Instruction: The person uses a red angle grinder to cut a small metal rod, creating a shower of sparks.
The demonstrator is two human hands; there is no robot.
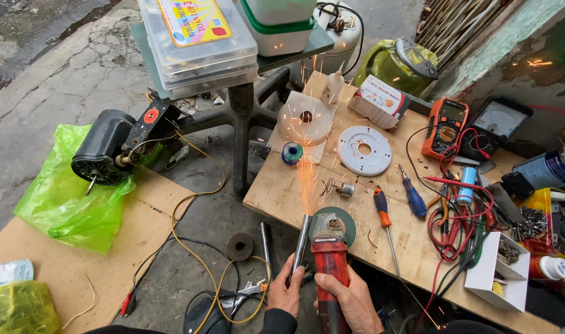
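Note:
My right hand (350,300) grips the red body of an angle grinder (329,253), whose grey disc (345,224) sits at the edge of a low wooden board (412,238). My left hand (286,291) holds a shiny metal rod (301,241) upright beside the disc. Orange sparks (307,179) spray upward from the rod's tip across the board toward a round white plate (305,120).
On the board lie a white disc with holes (364,149), two screwdrivers (412,196), a solder spool (291,153), an orange multimeter (445,127) and red leads (458,216). A black motor (106,148) rests on a green bag (59,192). Yellow wire (196,247) trails over the concrete.

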